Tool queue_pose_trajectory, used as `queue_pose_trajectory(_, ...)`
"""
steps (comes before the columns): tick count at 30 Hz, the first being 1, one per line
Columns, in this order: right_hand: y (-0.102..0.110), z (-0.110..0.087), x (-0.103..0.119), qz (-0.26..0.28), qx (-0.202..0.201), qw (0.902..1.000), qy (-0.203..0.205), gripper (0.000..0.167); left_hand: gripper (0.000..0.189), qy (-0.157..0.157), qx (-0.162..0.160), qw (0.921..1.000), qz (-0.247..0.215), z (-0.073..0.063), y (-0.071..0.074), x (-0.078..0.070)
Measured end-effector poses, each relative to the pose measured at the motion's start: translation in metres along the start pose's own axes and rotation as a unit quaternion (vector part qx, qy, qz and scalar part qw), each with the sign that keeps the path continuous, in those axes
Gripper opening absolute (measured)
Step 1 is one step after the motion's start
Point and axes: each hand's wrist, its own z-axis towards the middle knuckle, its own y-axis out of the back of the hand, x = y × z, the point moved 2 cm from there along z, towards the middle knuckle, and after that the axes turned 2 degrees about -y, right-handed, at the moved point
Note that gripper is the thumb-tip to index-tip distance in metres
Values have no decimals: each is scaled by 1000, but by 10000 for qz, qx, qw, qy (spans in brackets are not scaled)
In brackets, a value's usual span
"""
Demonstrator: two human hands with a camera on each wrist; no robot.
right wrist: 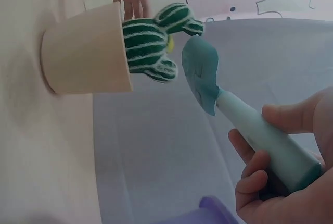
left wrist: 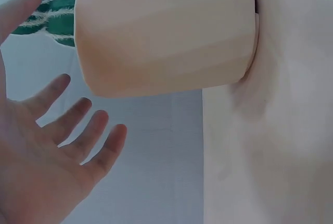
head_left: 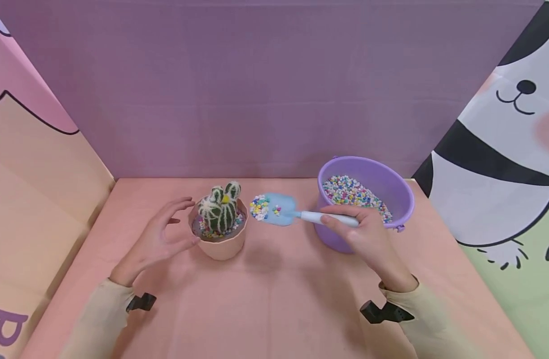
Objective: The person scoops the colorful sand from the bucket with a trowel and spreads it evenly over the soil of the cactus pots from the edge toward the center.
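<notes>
My right hand [head_left: 368, 237] grips the pale handle of a light blue toy shovel [head_left: 285, 212]. Its blade points left and carries small multicoloured pebbles [head_left: 259, 208], most of them at the tip. In the right wrist view the blade [right wrist: 200, 73] is seen from its underside, close to the cactus top. A felt cactus [head_left: 220, 212] with a yellow spot stands upright in a peach pot [head_left: 223, 248], with pebbles around its base. My left hand [head_left: 159, 234] curves loosely around the pot's left side, fingers spread; in the left wrist view the fingers [left wrist: 106, 153] hold nothing.
A purple bucket [head_left: 396, 194], part-filled with the same multicoloured pebbles [head_left: 352, 194], stands at the right, partly behind my right hand. The table [head_left: 265, 309] has a pink cover. A purple cloth wall [head_left: 274, 89] rises at the back, with printed cartoon panels on both sides.
</notes>
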Motion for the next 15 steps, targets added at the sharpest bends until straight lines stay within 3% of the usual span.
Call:
queue_pose_trajectory(9, -28, 8, -6, -173, 81, 9995, 251, 24, 92, -33, 206, 9997, -126, 6, -8, 3)
queue_pose_trajectory(15, -39, 15, -10, -382, 80, 9989, 272, 24, 92, 112, 268, 9995, -104, 7, -13, 3)
